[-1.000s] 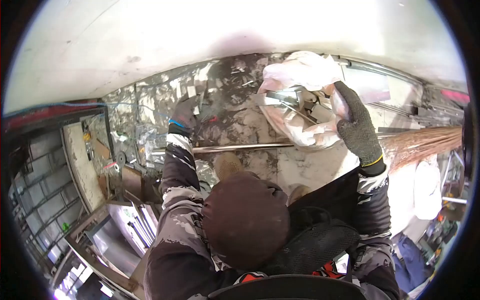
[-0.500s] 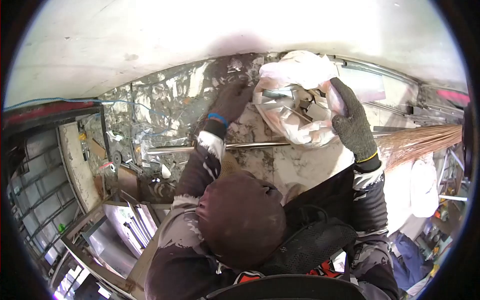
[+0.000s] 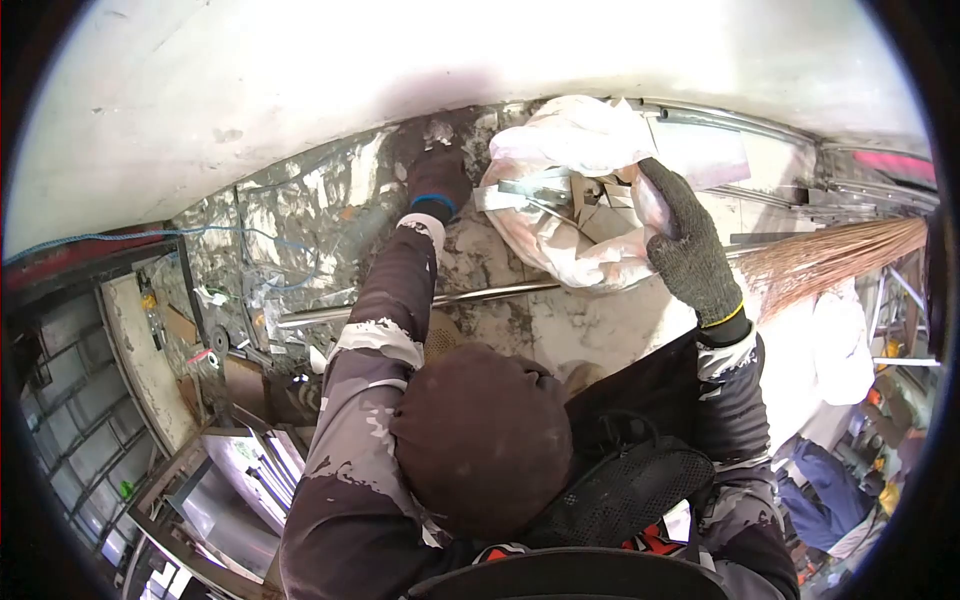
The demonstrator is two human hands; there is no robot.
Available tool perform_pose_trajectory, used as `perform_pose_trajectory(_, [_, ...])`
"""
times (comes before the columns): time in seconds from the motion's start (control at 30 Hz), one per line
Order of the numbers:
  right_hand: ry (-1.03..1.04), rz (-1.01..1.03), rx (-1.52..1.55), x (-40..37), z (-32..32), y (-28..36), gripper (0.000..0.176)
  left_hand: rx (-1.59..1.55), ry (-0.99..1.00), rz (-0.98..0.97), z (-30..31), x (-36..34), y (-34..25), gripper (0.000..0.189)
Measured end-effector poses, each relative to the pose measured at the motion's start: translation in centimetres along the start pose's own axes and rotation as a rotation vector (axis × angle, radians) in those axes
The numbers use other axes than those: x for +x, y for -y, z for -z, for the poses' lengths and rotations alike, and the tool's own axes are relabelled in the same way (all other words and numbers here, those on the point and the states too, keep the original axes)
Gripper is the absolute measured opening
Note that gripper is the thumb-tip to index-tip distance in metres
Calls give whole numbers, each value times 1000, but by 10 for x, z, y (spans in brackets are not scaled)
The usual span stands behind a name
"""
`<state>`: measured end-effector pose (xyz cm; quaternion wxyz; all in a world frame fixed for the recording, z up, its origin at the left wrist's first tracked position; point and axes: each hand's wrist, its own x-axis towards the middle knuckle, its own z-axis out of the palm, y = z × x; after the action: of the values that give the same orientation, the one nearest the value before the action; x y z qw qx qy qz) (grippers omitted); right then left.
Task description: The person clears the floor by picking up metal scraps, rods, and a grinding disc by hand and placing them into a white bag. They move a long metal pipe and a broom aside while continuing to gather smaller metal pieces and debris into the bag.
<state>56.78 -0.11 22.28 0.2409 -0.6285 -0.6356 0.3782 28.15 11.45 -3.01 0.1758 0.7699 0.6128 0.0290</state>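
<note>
Grey-gloved right hand [image 3: 688, 250]: fingers clamped on white bag [image 3: 575, 135] rim, 1 o'clock | left hand [image 3: 437, 178]: on floor scrap [image 3: 330, 200], 11 o'clock, finger closure not discernible | broom [image 3: 840, 255]: 3 o'clock

A white wall [image 3: 300, 80] was seen across the top, washed out by strong light. Below it, a floor [image 3: 300, 215] of mottled grey and white stone was shown, paler towards the middle. A steel pipe [image 3: 330, 312] was laid across the floor. A blue wire [image 3: 120, 238] was strung along the left. A metal grille [image 3: 70, 410] was set at the lower left. Metal rails [image 3: 780, 118] were laid along the wall at the upper right.
</note>
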Motion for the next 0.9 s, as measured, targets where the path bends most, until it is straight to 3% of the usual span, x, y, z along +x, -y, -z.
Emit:
perform_pose_trajectory(0.13, [-18, 45, -33, -2, -2, 0, 79, -106, -52, -19, 1, -8, -1, 20])
perform_pose_trajectory(0.23, [-17, 50, -1, -1, -4, 0, 78, -87, 13, -19, -6, -5, 2, 19])
perform_pose_trajectory(0.3, [-14, 45, 11, -3, -4, 1, 77, -39, 159, 28, -6, 3, 5, 19])
perform_pose_trajectory(0.33, [-20, 43, 32, -2, -5, 3, 76, 72, 182, -66, -3, 8, 8, 20])
perform_pose_trajectory(0.43, [-31, 67, -2, -2, -4, 1, 75, -20, 211, -72, -6, 9, 13, 21])
perform_pose_trajectory(0.5, [-24, 66, 2, -2, -3, 1, 75, 82, 103, -94, -27, 5, 13, 27])
perform_pose_trajectory(0.6, [-24, 66, -8, -3, -5, 1, 75, 298, -52, 37, -39, 4, 11, 32])
perform_pose_trajectory(0.67, [-20, 98, -34, 0, -3, 0, 77, -60, -35, 33, -15, 2, 4, 49])
perform_pose_trajectory(0.8, [2, 139, -39, -1, -3, -3, 81, -200, -168, 76, -9, -9, 8, 43])
perform_pose_trajectory(0.9, [4, 94, -17, 4, -2, -2, 81, -212, -24, 120, 12, -13, 7, 41])
